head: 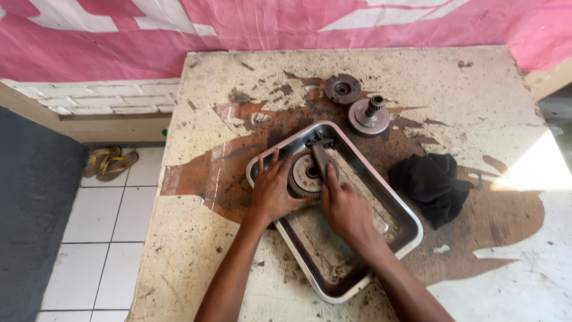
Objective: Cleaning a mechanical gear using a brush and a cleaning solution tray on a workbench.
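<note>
The left hand point(275, 192) is gripping the toothed rim of a round gear assembly point(307, 175), which is lying in the far end of a shallow metal tray point(400, 209) near the middle of the bench point(238, 262). The right hand point(345, 210) is closed around the handle of a dark tool point(320, 156), probably a wrench or a puller; its head is lying across the centre of the gear assembly and reaching to the far rim of the tray.

Two parts are already lying out of the tray toward the far edge of the bench: a flat dark disc point(342, 89) and, just beside it, a round hub with a short shaft point(369, 115) standing up. So I judge that the taking apart is partly done, and the main gear assembly is not yet opened. A black rag point(430, 183) is lying to the right of the tray, unused.
</note>
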